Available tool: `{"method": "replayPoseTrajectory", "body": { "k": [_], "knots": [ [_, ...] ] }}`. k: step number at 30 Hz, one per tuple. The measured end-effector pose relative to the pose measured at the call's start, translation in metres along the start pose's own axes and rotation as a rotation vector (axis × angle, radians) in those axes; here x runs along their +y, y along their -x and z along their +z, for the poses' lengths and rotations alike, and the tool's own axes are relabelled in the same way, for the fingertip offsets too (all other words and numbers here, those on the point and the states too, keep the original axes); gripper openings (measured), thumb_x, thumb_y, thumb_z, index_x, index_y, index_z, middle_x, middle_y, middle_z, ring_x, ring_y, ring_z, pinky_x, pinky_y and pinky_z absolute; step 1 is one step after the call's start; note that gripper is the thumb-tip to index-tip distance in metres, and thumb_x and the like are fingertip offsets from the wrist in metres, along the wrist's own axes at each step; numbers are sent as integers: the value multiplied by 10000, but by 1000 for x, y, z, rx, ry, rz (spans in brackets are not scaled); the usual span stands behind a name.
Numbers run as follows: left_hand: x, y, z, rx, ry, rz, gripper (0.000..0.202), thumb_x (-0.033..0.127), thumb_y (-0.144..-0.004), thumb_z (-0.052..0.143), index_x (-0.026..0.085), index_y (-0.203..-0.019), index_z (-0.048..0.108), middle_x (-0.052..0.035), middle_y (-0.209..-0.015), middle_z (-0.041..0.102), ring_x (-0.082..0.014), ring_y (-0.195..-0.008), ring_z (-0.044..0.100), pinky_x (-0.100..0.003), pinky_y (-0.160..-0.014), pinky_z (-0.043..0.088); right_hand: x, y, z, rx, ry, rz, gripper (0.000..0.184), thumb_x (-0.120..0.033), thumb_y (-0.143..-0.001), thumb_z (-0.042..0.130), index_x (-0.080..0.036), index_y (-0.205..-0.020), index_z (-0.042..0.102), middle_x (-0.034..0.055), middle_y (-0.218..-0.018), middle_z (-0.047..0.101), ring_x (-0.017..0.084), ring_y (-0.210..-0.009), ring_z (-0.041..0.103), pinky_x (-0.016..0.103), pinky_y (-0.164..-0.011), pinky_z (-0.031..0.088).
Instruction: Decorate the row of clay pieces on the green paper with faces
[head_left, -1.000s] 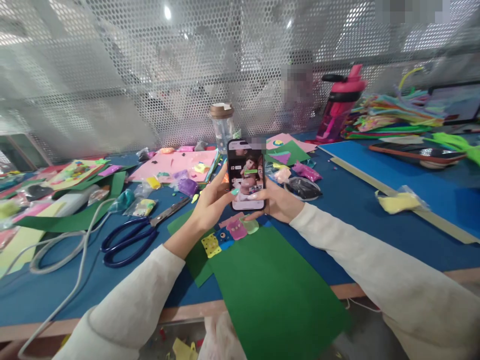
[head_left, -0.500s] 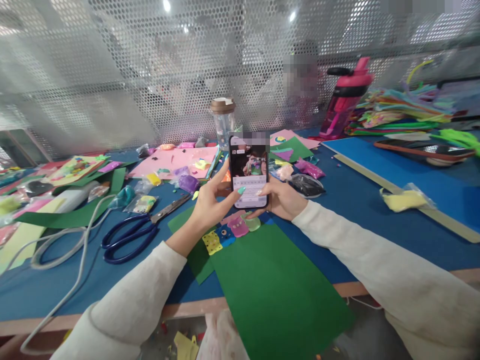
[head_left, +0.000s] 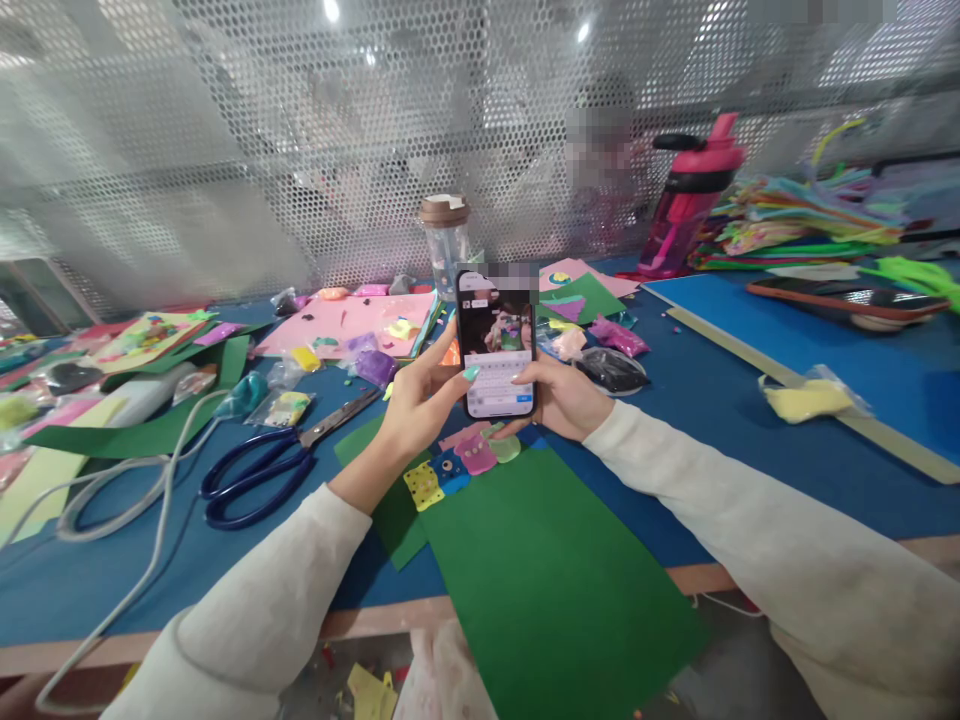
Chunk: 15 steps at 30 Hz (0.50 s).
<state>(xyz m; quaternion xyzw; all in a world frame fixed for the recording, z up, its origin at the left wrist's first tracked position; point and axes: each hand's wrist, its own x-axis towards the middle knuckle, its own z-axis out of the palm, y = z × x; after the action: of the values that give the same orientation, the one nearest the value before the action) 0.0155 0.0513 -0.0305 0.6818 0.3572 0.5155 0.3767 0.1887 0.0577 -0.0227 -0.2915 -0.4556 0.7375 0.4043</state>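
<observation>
A smartphone (head_left: 498, 345) stands upright between my two hands, its screen lit with a picture above an on-screen keyboard. My left hand (head_left: 420, 398) grips the phone's left side, thumb over the keyboard. On the other side, my right hand (head_left: 566, 398) holds the right edge, its thumb at the keys too. Some fingers are hidden behind the phone. Just below lies a large green sheet (head_left: 555, 570) that overhangs the table's front edge. Along its top are small clay pieces: a yellow dotted square (head_left: 424, 486), a blue one with an eye (head_left: 451, 471), a pink one (head_left: 478, 450) and a pale green one (head_left: 505, 447).
Blue-handled scissors (head_left: 262, 480) and a white cable (head_left: 166, 530) lie at left. Behind the phone stands a brown-lidded cup (head_left: 445, 235). A pink bottle (head_left: 690, 200), a second phone (head_left: 847, 303) and bagged yellow clay (head_left: 810, 400) are at right. Perforated metal (head_left: 300, 150) forms the back wall.
Both thumbs have shifted slightly over the keyboard, the left one up and leftward. A blue key now shows at the keyboard's lower right. Both hands still hold the phone.
</observation>
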Motion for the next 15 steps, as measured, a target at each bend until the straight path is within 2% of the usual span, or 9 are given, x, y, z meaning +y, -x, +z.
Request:
{"method": "replayPoseTrajectory", "body": {
  "k": [2, 7, 15],
  "knots": [
    [1, 0, -1, -13, 18, -1, 642, 307, -768, 590, 195, -1341, 323, 9, -699, 670, -167, -618, 605, -330, -614, 530, 0, 0, 0, -1, 1, -2, 461, -119, -674, 458, -207, -1124, 408, 78, -988, 622, 250, -735, 645, 451, -485, 559],
    [-1, 1, -3, -70, -19, -5, 751, 306, -744, 633, 200, -1373, 235, -53, -882, 690, -201, -735, 645, -386, -727, 545, -1, 0, 0, -11, 20, -2, 501, -86, -645, 535, -236, -1102, 396, 76, -1087, 593, 229, -732, 647, 394, -476, 562],
    [2, 1, -4, -98, -61, 32, 792, 264, -731, 635, 164, -1383, 197, -84, -913, 686, -198, -762, 649, -351, -740, 550, 0, -1, -5, -62, -22, 27, 592, -159, -625, 409, -185, -1214, 352, 128, -1125, 584, 284, -805, 645, 528, -572, 541]
  ]
}}
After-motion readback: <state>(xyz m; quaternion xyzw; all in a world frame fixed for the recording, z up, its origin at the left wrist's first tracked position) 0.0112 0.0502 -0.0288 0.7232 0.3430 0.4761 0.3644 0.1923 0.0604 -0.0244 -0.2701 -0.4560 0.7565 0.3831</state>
